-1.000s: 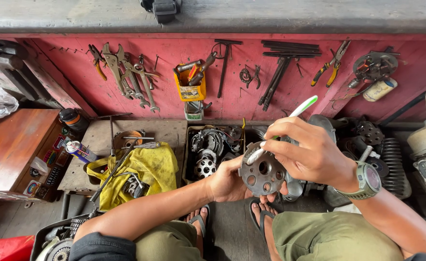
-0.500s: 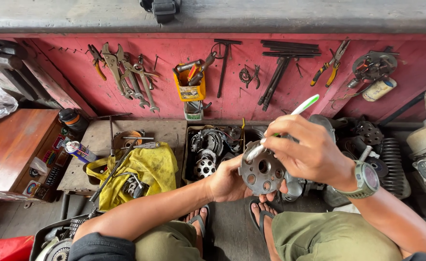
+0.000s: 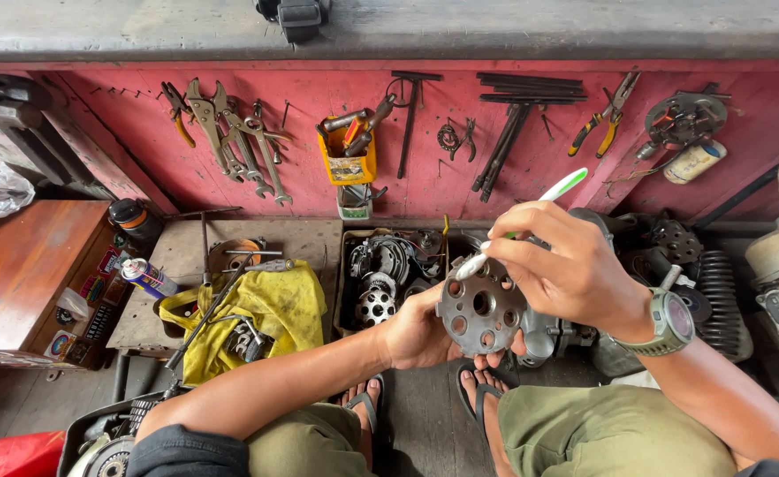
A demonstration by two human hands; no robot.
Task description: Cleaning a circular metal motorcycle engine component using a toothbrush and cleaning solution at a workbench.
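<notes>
Right hand: fingers pinched together on one white-green toothbrush, head touching the disc. Left hand: fingers curled under, clamped on one round holed metal disc, held above the knees. One yellow rag left.

One head-worn camera looks steeply down from close above both hands, facing the red tool wall; knees fill the bottom edge.
</notes>
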